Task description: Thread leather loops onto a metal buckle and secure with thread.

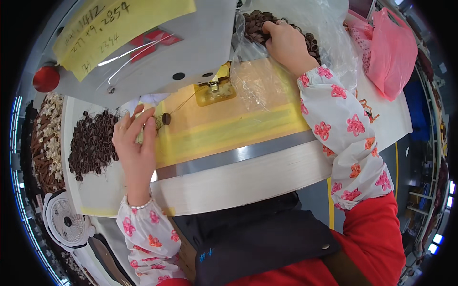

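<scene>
A small dark brown loop [166, 118] is pinched at the fingertips of the left hand [135, 143], on the yellow-covered work surface [229, 126] just left of the needle area of a sewing machine [157, 52]. The fingers of this hand are drawn together around the loop, and a thin thread is seen running from it toward the yellowish presser foot [215, 89] farther right. Just to the left of the hand, a heap of dark brown loops [93, 143] is spread on the pale table [238, 183], touching or nearly touching the hand's outer edge.

The right hand [286, 45] is placed far and to the right, inside a clear plastic bag [329, 28] filled with more brown loops [255, 24]. Its fingers are curled down into the loops; whether one is actually gripped cannot be told. The two hands are held well apart, with the machine's head between them.

Both forearms are covered by white sleeve covers with pink flowers [343, 128]. A pink plastic bag [393, 52] is seen at the far right, a red knob [46, 78] at the machine's left end, and a yellow paper note [114, 28] is stuck under film on the machine's top. A small white fan [67, 221] stands at the near left.
</scene>
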`<state>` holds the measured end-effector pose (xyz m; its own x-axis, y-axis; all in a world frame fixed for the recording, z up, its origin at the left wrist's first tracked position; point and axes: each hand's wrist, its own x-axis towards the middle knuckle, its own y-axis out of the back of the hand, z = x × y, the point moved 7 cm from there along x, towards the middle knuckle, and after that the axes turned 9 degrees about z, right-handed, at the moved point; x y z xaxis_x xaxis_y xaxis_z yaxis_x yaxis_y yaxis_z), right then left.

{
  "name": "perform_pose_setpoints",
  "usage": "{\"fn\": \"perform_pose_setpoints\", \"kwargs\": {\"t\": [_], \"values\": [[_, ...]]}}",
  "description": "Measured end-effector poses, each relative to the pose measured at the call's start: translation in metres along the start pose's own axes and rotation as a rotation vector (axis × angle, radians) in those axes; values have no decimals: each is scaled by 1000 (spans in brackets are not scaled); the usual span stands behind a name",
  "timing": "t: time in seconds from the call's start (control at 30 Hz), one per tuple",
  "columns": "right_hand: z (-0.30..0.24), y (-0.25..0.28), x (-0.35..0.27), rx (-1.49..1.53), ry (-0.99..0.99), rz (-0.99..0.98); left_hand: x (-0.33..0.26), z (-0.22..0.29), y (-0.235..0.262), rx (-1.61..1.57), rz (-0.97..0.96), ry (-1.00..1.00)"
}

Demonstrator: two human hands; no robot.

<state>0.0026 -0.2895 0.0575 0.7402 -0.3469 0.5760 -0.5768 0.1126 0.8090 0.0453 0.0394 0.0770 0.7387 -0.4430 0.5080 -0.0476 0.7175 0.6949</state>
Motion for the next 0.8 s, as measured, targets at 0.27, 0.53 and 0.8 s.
{"fn": "perform_pose_setpoints", "kwargs": {"t": [0.27, 0.53, 0.8], "values": [[-83, 55, -20, 638, 215, 57, 6, 43, -81, 47, -54, -103], [-122, 36, -69, 962, 69, -213, 12, 27, -75, -112, -170, 140], [-148, 49, -82, 655, 484, -119, 5, 37, -82, -528, -378, 137]]}}
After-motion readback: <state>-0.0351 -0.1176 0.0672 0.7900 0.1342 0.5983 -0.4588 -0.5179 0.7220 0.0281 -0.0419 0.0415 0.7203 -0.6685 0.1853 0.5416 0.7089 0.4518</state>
